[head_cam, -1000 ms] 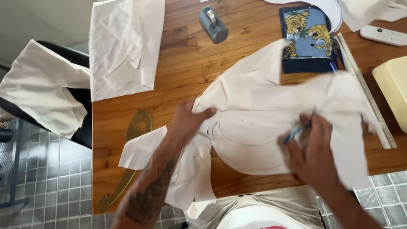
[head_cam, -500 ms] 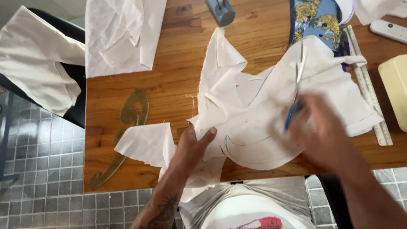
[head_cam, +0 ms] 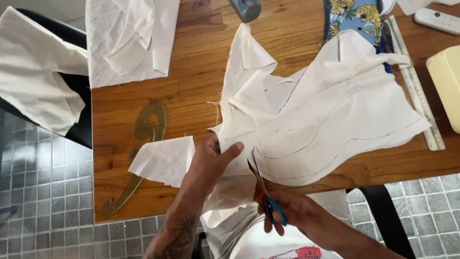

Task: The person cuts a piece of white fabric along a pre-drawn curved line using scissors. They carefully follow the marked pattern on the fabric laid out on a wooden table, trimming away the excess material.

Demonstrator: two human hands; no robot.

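Note:
A large piece of cream fabric (head_cam: 330, 115) with curved drawn lines lies crumpled on the wooden table (head_cam: 196, 86). My left hand (head_cam: 211, 160) grips its near left edge. My right hand (head_cam: 287, 211), below the table's front edge, holds blue-handled scissors (head_cam: 262, 184) whose open blades point up into the fabric's lower edge near a drawn curve.
A clear French curve (head_cam: 136, 153) lies at the table's left. More cream fabric (head_cam: 129, 38) sits at the back left and over a black chair (head_cam: 76, 110). A ruler (head_cam: 416, 86), printed blue cloth (head_cam: 354, 17), a remote (head_cam: 438, 20) and a pale yellow box (head_cam: 445, 79) are at the right.
The fabric has been turned and spread to the right. My left hand slid to its near edge. My right hand dropped from above the cloth to the table's front edge, scissors now at the cloth.

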